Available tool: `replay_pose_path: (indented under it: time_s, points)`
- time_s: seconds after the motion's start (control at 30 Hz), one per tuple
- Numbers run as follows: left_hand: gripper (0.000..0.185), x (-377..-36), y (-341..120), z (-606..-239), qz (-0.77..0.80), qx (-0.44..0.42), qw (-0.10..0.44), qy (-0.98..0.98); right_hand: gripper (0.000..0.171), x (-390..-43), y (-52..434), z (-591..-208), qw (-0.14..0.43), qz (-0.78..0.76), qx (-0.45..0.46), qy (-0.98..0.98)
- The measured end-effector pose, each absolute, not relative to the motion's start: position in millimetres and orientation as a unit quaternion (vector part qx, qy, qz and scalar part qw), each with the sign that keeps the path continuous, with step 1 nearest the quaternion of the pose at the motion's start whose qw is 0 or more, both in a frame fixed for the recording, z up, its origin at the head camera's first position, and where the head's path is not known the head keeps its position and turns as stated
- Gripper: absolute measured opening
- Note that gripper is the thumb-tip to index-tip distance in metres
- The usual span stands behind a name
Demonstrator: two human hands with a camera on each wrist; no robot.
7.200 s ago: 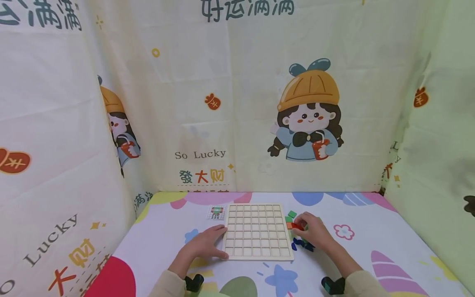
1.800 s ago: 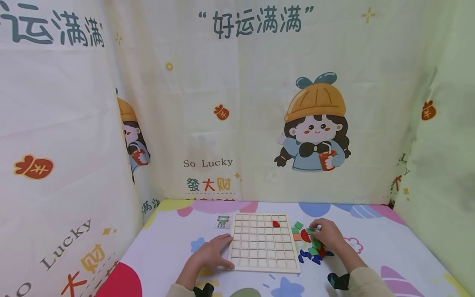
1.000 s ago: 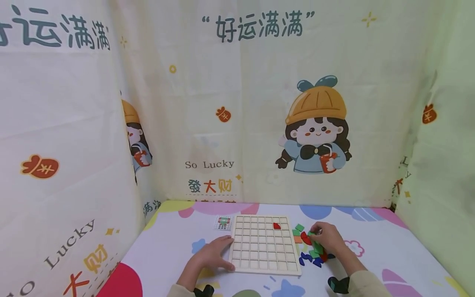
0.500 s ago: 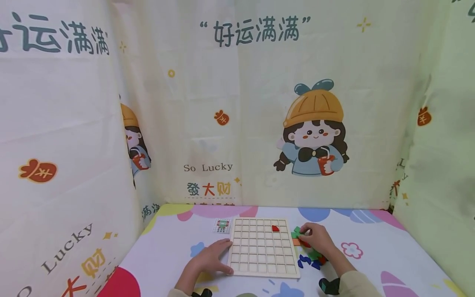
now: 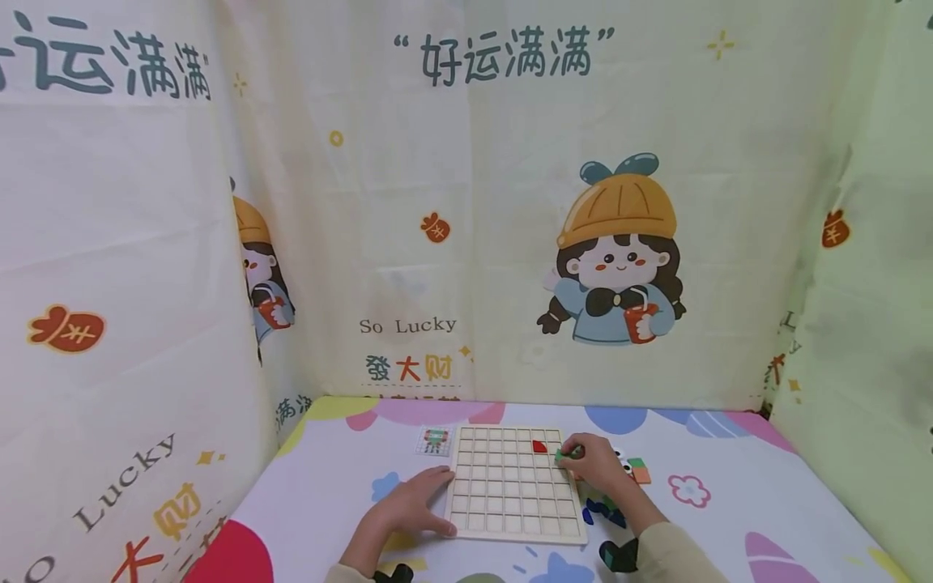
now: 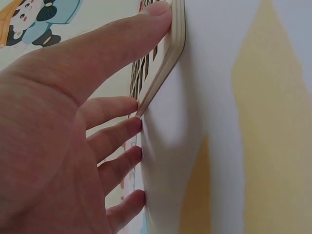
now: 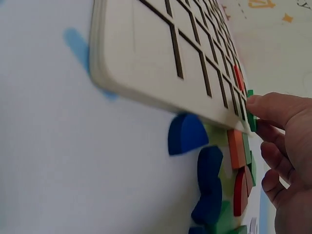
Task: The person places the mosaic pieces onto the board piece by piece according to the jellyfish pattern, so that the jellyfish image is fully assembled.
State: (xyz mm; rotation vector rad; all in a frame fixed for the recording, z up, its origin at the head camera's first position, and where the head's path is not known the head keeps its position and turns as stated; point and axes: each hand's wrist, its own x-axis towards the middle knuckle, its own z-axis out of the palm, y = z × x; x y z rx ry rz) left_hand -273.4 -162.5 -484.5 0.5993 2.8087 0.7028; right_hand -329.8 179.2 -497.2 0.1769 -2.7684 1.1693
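Observation:
In the head view, a wooden grid board (image 5: 510, 488) lies on the table, with one red quarter-round piece (image 5: 539, 446) in a cell of its upper right part. My left hand (image 5: 411, 502) rests along the board's left side. Its thumb touches the near left corner, and its fingers are spread, as the left wrist view shows. My right hand (image 5: 599, 463) pinches a green block (image 7: 251, 117) between thumb and finger at the board's right edge. Below that hand, blue rounded pieces (image 7: 186, 134) and an orange block (image 7: 236, 148) lie beside the board.
A small card with a pixel-like figure (image 5: 435, 440) lies left of the board. Past the right hand are a green and orange pair of squares (image 5: 640, 470) and white pieces with black dots (image 5: 622, 458). Printed cloth walls (image 5: 503, 243) surround the table.
The right hand has picked a green block from the pile and moved left to the board's edge. Earlier the red piece came to lie in the grid. The left hand has stayed at the board.

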Motion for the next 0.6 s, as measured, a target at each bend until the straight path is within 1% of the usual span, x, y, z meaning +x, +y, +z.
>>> replay_pose_path:
  time_s: [0.13, 0.37, 0.6]
  points:
    - [0.09, -271.8, -165.9, -485.8, 0.225, 0.208, 0.09, 0.948, 0.012, -327.7, 170.6, -497.6, 0.06, 0.4, 0.07, -0.912]
    - [0.091, -268.3, -165.4, -489.5, 0.235, 0.199, 0.111, 0.945, 0.008, -330.5, 161.1, -504.7, 0.065, 0.401, 0.059, -0.912]
    - [0.092, -268.1, -167.0, -486.1, 0.23, 0.207, 0.094, 0.946, 0.007, -338.1, 146.2, -503.7, 0.079, 0.415, 0.066, -0.904]
